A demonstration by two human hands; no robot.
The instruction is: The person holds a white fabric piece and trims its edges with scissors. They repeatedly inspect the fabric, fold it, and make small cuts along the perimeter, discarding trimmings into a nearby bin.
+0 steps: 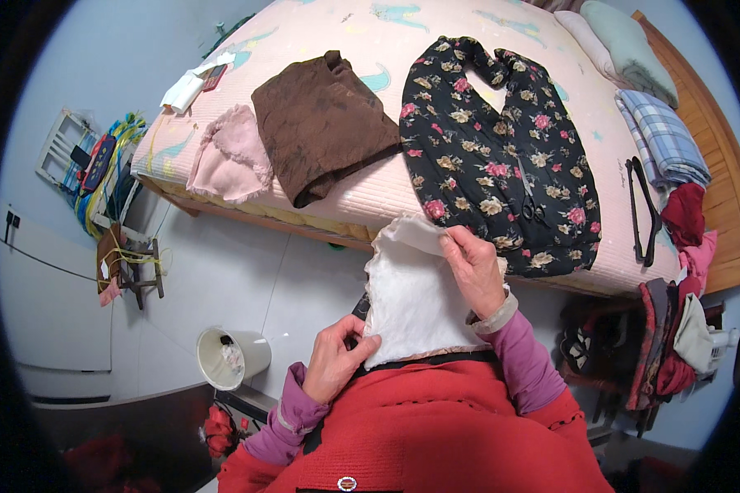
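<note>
A white piece of cloth [422, 302] with a frayed, pinkish edge lies over my lap. My right hand [472, 265] pinches its upper right edge, where a flap is folded over. At the lower left edge my left hand [342, 351] grips it between thumb and fingers. On the bed in front of me lies a black floral garment [468, 154], with scissors [528, 191] resting on it. Left of that are a folded brown cloth [324, 126] and a fringed pink cloth [234, 157].
A bed [345, 212] with a pink quilted cover spans the front. At its right are a black hanger [638, 209] and a folded plaid blanket [669, 138]. A white waste bin [253, 360] stands on the floor at left. Clothes [660, 345] hang over a chair at right.
</note>
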